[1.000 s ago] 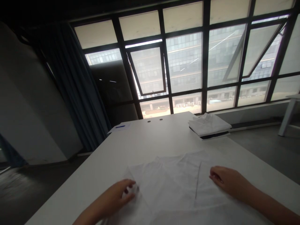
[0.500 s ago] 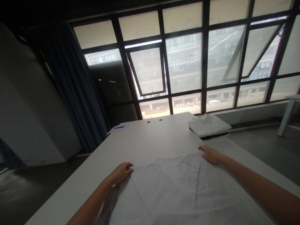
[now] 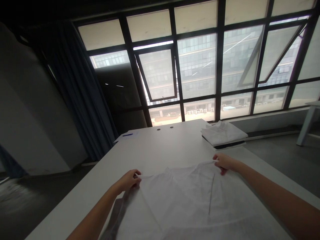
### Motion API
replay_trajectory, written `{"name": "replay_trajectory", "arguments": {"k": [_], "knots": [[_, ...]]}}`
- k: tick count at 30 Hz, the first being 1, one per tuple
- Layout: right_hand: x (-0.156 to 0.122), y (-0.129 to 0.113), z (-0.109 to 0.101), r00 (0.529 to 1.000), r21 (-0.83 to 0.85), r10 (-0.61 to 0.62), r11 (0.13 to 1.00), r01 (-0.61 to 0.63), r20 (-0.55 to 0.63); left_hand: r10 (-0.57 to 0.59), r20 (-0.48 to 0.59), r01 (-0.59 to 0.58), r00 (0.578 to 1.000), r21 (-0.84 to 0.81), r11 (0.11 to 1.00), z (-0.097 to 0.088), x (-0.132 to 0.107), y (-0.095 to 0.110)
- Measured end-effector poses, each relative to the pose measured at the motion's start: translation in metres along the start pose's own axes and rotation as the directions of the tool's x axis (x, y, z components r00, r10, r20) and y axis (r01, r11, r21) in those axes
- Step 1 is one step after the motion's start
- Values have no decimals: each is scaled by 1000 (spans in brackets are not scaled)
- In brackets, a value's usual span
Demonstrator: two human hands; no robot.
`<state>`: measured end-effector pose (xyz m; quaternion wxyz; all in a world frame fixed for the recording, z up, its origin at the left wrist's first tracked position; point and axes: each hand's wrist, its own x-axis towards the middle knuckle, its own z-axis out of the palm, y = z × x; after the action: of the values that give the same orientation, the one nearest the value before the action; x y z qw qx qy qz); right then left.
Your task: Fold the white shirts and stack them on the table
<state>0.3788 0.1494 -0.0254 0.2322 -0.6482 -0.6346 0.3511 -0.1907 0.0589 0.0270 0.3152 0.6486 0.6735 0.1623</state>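
A white garment, probably a shirt (image 3: 185, 196), lies spread over the near part of the white table (image 3: 155, 153). Its far edge is pinched at both corners. My left hand (image 3: 131, 180) is closed on the far left corner, fingers curled under the cloth. At the far right corner my right hand (image 3: 223, 163) grips the edge between thumb and fingers. A thin dark line runs down the cloth on the right, and a greyish part shows under my left wrist. The garment's near end is cut off by the bottom of the view.
A stack of folded white clothes (image 3: 223, 133), with a dark layer low in it, sits at the table's right edge. Paper with a blue pen (image 3: 127, 135) lies at the far left corner. Windows (image 3: 197, 66) stand behind, a blue curtain (image 3: 82, 100) at left.
Both hands have closed more firmly on the far corners. The cloth's far edge has lifted slightly on the right, and my left hand has risen a little.
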Motion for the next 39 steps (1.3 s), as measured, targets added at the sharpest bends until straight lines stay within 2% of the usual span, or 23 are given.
{"name": "replay_trajectory", "arguments": {"k": [3, 6, 11, 15, 17, 20, 24, 27, 29, 31, 33, 35, 39], "knots": [[0, -3, 1, 997, 155, 43, 987, -52, 63, -20, 21, 21, 1000, -25, 999, 0, 3, 0], [3, -9, 0, 999, 315, 44, 948, -49, 23, -1, -17, 1, 1000, -29, 1000, -2, 5, 2], [5, -16, -2, 995, 500, -10, 864, 57, -95, 78, -136, -81, 988, -15, 997, -6, 5, 8], [-7, -11, -9, 983, 538, -82, 828, 159, -163, 133, -170, -135, 976, 2, 991, -11, -3, 8], [-17, -5, -15, 972, 459, -147, 862, 217, -182, 161, -163, -162, 973, 12, 987, -13, -9, 5], [-37, 6, -26, 956, 240, -241, 931, 276, -168, 222, -120, -219, 968, 39, 975, -15, -22, 1], [-68, 21, -35, 943, 44, -328, 943, 330, -53, 278, -39, -272, 960, 116, 955, -15, -41, 0], [-91, 31, -31, 927, -104, -374, 921, 376, 36, 278, 32, -275, 960, 282, 919, -10, -52, 3], [-102, 35, -24, 914, -183, -405, 896, 405, 41, 246, 65, -250, 967, 427, 869, -4, -56, 6], [-109, 36, -16, 898, -233, -439, 870, 434, 32, 202, 36, -185, 979, 578, 795, 3, -59, 12], [-112, 38, -9, 880, -269, -474, 843, 467, 43, 202, -42, -118, 978, 688, 716, 12, -64, 23], [-114, 38, -4, 861, -306, -505, 812, 496, 55, 266, -92, -122, 960, 716, 687, 27, -71, 41], [-121, 29, 2, 837, -470, -547, 735, 488, 15, 434, -27, -344, 900, 568, 748, 79, -88, 90]]}}
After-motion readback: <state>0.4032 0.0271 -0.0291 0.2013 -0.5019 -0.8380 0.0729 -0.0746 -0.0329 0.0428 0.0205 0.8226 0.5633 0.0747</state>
